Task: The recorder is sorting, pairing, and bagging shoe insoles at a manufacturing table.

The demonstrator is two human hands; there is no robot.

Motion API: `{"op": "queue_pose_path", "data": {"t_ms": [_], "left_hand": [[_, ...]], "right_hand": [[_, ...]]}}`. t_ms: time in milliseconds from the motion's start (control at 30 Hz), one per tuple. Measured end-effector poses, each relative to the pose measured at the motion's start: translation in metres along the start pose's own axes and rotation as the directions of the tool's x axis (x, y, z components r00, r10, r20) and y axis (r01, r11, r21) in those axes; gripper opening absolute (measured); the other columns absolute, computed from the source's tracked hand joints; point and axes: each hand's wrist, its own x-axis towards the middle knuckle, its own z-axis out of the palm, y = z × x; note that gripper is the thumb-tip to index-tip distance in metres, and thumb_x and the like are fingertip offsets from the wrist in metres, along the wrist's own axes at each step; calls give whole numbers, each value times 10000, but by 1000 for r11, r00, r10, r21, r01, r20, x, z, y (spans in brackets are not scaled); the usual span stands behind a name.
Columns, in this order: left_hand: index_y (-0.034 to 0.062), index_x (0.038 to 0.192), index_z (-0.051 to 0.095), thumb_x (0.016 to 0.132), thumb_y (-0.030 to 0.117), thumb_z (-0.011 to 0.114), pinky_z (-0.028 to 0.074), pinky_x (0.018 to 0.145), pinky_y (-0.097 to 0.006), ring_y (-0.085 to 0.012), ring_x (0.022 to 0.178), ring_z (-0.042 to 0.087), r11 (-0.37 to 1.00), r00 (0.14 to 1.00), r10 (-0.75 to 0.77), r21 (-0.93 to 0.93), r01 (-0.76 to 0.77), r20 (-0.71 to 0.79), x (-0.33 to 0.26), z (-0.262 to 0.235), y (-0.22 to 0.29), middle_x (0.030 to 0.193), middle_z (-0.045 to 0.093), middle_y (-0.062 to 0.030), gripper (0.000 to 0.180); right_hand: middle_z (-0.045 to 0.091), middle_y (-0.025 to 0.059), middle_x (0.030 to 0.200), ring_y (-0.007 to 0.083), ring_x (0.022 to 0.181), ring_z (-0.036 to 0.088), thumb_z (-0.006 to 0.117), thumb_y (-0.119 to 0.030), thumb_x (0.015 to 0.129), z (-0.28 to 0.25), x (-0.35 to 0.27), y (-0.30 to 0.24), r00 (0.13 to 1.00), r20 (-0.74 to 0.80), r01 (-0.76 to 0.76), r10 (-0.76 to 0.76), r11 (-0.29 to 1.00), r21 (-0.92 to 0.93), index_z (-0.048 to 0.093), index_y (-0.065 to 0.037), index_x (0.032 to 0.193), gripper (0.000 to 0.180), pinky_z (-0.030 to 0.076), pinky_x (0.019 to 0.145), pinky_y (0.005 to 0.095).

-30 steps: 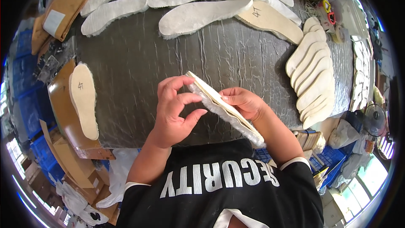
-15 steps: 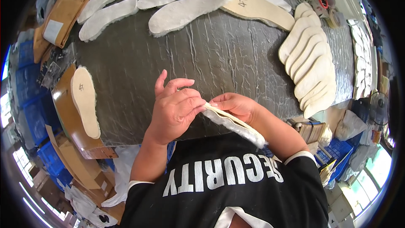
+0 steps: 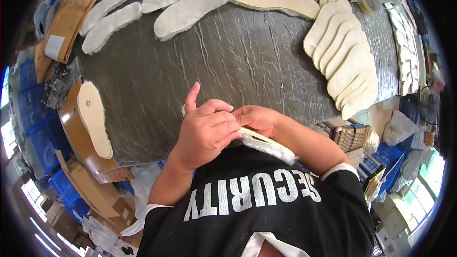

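Observation:
Close in front of my chest I hold a fleece-lined insole, cream on one face with white pile on the other. It is seen nearly edge-on, and a gap shows along its cream side. My left hand pinches the end toward the left, one finger sticking up. The fingers of my right hand are closed on the insole's far side, their tips partly hidden. A small white bit peeks out beside my left hand; what it belongs to is hidden.
A marked cream insole lies at the table's left edge. White fleecy insoles line the far side, with another marked cream insole. Overlapping insoles fan out at right. A brown paper package sits far left, a tape roll far right.
Both hands have come slightly nearer my body with the insole. My left hand now covers more of its end. The table scene has shifted slightly as the view turned.

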Motion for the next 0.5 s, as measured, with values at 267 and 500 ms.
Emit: {"op": "queue_pose_path", "data": {"t_ms": [267, 500], "left_hand": [[150, 739, 677, 584, 218, 809, 177, 1089, -572, -149, 898, 599, 999, 999, 19, -51, -17, 45, 6, 2, 18, 757, 639, 71, 215], [146, 751, 679, 551, 223, 822, 201, 1070, -584, -147, 905, 590, 996, 990, 71, -68, -63, 119, 2, 6, 15, 768, 636, 71, 258]], "right_hand": [[660, 157, 920, 242, 812, 685, 604, -84, 892, 17, -6, -3, 999, -43, -11, 10, 999, -31, 603, 78, 1032, 214, 580, 654, 341], [654, 160, 938, 228, 792, 682, 619, -52, 868, 11, 0, 4, 997, -74, -9, 2, 995, -97, 606, 80, 1022, 203, 575, 657, 351]]}}
